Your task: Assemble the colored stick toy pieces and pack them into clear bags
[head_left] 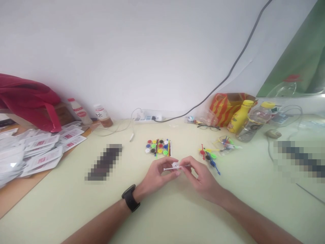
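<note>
In front of me, above the pale green table top, both hands meet at a small white plastic arrow stick [168, 168] with a white round cap [175, 165] against it. My left hand [156, 174] curls its fingers and thumb around the cap. The stick is pinched between the thumb and fingers of my right hand [203, 177]. Whether cap and stick are joined, I cannot tell. Beyond my left hand lie rows of coloured caps [153, 146] with coloured sticks [169, 147] beside them. To the right lie red, green, black and blue arrow-and-cap pieces [209, 158], partly overlapping.
A clear bag of coloured parts [225, 144] lies back right, near glasses [208, 127], a yellow bottle [240, 117] and a clear bottle [255, 122]. White packets [43, 154] pile up at left. A power strip [147, 117] and cables run along the wall.
</note>
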